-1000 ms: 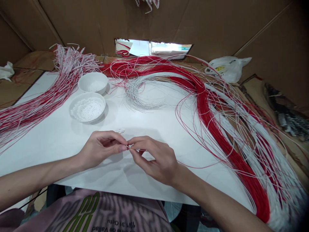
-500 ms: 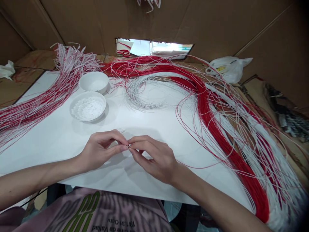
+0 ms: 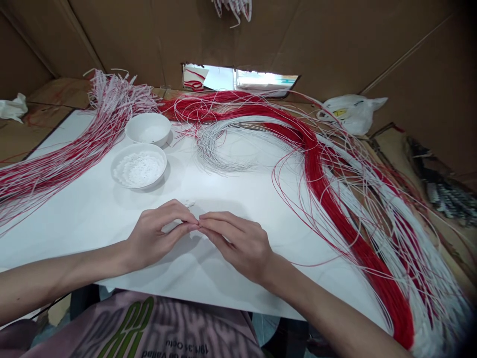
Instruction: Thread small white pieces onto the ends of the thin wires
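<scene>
My left hand and my right hand meet at the fingertips above a white tabletop. Between the fingertips, a tiny pale piece, probably a thin wire end, is pinched, too small to see clearly. A small white crumb lies just beyond my left fingers. Farther off sit a white bowl of white granules and a second white bowl. Long red-and-white wire bundles sweep along the right, with a loose coil of thin white wire beyond my hands.
Another red-and-white wire bundle spreads across the left of the table. Cardboard walls rise behind, with a rectangular opening. A white plastic bag sits at the back right, and a crumpled white tissue at the left.
My fingertips have drawn closer, and the thin strand visible to the right of them earlier no longer shows. The whole scene has shifted slightly, with the bowls further right.
</scene>
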The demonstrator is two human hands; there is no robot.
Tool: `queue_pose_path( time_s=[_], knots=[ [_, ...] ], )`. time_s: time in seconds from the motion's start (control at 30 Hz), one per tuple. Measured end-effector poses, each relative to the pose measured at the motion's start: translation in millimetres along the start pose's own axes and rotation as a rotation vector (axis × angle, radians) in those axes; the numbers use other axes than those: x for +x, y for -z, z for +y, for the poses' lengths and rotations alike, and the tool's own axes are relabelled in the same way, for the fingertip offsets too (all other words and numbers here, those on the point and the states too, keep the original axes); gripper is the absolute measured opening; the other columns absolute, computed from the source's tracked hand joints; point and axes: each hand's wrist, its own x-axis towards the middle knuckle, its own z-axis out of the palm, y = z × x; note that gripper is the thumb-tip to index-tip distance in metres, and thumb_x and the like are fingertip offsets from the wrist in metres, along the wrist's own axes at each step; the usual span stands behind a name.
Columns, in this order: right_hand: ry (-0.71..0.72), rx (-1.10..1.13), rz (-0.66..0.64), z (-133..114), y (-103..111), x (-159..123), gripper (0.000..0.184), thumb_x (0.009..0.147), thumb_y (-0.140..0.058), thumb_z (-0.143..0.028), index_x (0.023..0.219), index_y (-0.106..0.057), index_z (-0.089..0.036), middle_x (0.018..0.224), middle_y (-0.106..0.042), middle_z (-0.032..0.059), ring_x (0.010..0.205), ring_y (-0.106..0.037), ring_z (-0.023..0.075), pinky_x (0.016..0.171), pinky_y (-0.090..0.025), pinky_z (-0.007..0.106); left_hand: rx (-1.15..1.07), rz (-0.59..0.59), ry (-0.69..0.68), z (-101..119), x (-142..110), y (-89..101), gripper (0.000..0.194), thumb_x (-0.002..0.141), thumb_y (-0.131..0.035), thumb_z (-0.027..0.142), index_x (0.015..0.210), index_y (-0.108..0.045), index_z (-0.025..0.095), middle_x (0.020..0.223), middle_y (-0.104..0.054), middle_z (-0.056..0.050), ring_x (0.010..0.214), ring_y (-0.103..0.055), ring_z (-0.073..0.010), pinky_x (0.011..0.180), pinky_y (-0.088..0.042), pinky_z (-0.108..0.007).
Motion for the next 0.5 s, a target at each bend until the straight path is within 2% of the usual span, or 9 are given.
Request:
queue_pose_path(
  time_s=[0.1, 0.2, 0.33, 0.4, 0.5],
  knots=[
    [-0.044, -0.07, -0.009, 5, 4, 3, 0.013, 0.087, -0.056, -0.007, 0.095, -0.061, -0.017, 0.096, -0.07, 0.005, 0.088, -0.068, 0.0149, 0.077, -0.055, 0.026, 0.108, 0.051, -0.03, -1, 2, 4.1, 0.015, 0.082, -0.066, 0.004, 0.091, -0.067, 0.016, 0.08, -0.07, -0.002, 0.077, -0.064, -0.0142, 0.069, -0.053, -0.027],
    [-0.139, -0.173, -0.036, 16, 12, 6, 0.015, 0.078, -0.052, -0.003, 0.082, -0.058, -0.015, 0.086, -0.067, 0.0068, 0.082, -0.065, 0.0202, 0.073, -0.053, 0.034, 0.186, 0.128, -0.033, -4, 6, 10.9, 0.012, 0.082, -0.067, 0.006, 0.089, -0.067, 0.016, 0.079, -0.07, -0.002, 0.076, -0.064, -0.0148, 0.07, -0.052, -0.029],
    [-0.256, -0.167, -0.049, 20, 16, 6, 0.028, 0.068, -0.045, 0.002, 0.087, -0.058, -0.015, 0.087, -0.065, 0.0063, 0.08, -0.061, 0.0208, 0.072, -0.05, 0.036, 0.237, 0.141, -0.03, -10, 7, 13.7, 0.01, 0.083, -0.066, 0.009, 0.088, -0.066, 0.017, 0.079, -0.07, -0.002, 0.075, -0.064, -0.015, 0.069, -0.053, -0.029],
    [-0.27, -0.074, -0.052, 14, 12, 5, 0.03, 0.073, -0.048, 0.0, 0.097, -0.059, -0.014, 0.092, -0.065, 0.0068, 0.085, -0.061, 0.02, 0.076, -0.05, 0.035, 0.257, 0.106, -0.049, -11, 5, 10.9, 0.011, 0.083, -0.066, 0.008, 0.09, -0.066, 0.017, 0.079, -0.07, -0.002, 0.076, -0.063, -0.0147, 0.07, -0.053, -0.029],
    [-0.268, 0.07, -0.09, 2, 2, 2, 0.015, 0.088, -0.056, -0.012, 0.102, -0.06, -0.014, 0.092, -0.065, 0.0059, 0.085, -0.062, 0.0172, 0.078, -0.05, 0.031, 0.243, 0.041, -0.11, -12, 2, 5.3, 0.016, 0.084, -0.064, 0.005, 0.094, -0.064, 0.017, 0.08, -0.07, -0.002, 0.077, -0.063, -0.0143, 0.071, -0.053, -0.029]
  ],
)
